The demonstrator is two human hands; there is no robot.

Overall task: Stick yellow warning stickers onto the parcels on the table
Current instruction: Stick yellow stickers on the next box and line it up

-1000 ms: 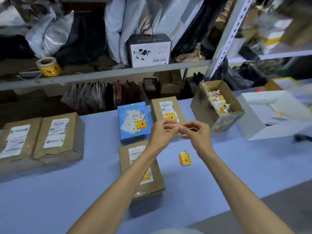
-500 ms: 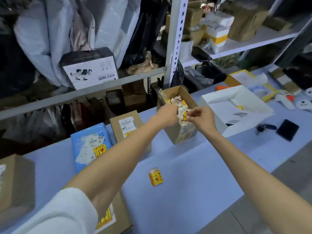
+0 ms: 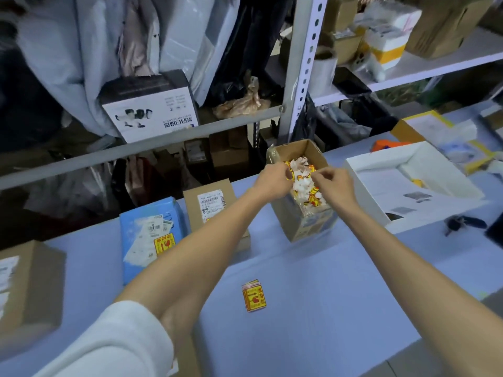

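Head view, left hand: the left hand (image 3: 273, 182) reaches out over the small cardboard box (image 3: 299, 224). Its fingers (image 3: 284, 174) are curled down at the top of the paper scraps (image 3: 306, 186). Whether they grip a scrap cannot be told.
Head view, right hand: the right hand (image 3: 336, 186) is over the same box, just beside the left hand. Its fingers (image 3: 319, 175) are curled, with thumb and forefinger drawn close together above the scraps. What they hold, if anything, cannot be told.
Small cardboard box: it stands open on the worktop (image 3: 313, 308), filled with crumpled white and yellow scraps.
Sticker stack: a small stack of yellow warning stickers (image 3: 254, 296) lies flat on the worktop, between the two forearms and apart from both hands.
Blue parcel: the blue parcel (image 3: 148, 235) lies left of the left forearm, with a yellow sticker (image 3: 163, 244) on its top face below the white labels.
Brown parcel: the brown parcel (image 3: 209, 202) lies just beside the blue one, partly covered by the left forearm. A sliver of yellow shows at the lower edge of its label.
Left parcel: another brown parcel (image 3: 30, 284) sits at the left edge and is blurred.
White box: an open white box (image 3: 408, 186) sits right of the small cardboard box.
Shelf: a metal shelf rack (image 3: 302, 63) behind the worktop holds bags and boxes.
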